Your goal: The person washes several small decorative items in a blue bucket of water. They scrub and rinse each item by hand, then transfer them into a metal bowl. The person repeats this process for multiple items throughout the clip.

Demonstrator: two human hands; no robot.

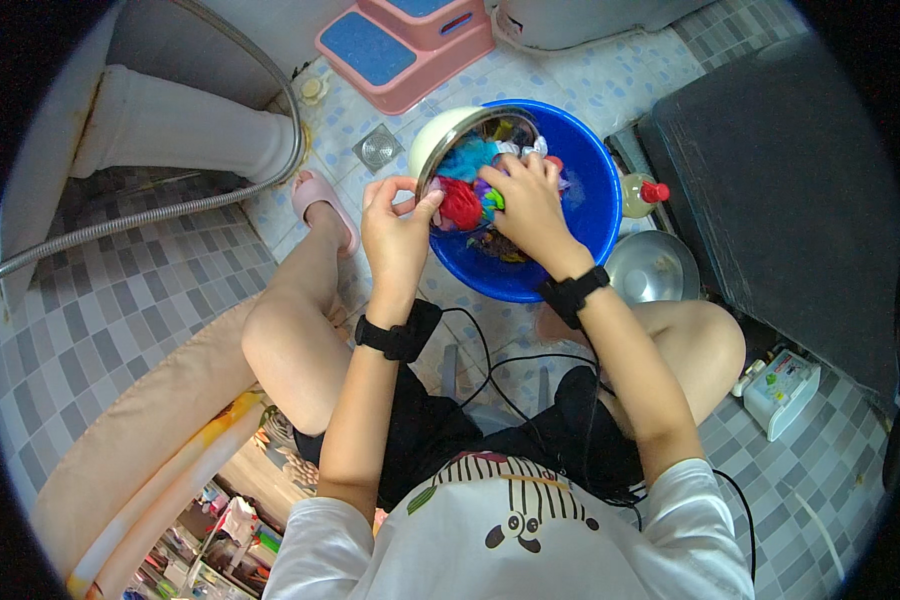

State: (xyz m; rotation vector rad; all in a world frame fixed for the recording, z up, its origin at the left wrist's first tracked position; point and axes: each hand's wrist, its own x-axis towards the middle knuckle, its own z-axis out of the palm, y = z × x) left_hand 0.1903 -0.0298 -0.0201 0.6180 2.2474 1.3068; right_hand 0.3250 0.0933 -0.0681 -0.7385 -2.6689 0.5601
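Note:
A round bowl (pixel 432 150), cream outside with a shiny metal rim, is tipped on its side over a blue plastic tub (pixel 610 165). My left hand (pixel 395 228) pinches the bowl's near left rim between thumb and fingers. Several soft, bright pieces, seemingly fabric, lie bunched at the bowl's mouth: a blue fluffy one (pixel 467 157), a red one (pixel 460 203), and purple, green and white ones. My right hand (pixel 530 205) reaches over the tub with bent fingers gripping this bunch; its fingertips are partly hidden among the pieces. Darker bits show lower in the tub.
Right of the tub stand a bottle with a red cap (pixel 654 192) and a metal basin (pixel 654 268). A pink step stool (pixel 400 92) is at the back, near a floor drain (pixel 378 149). A grey hose (pixel 185 200) curves at left; black cables (pixel 490 375) hang between my legs.

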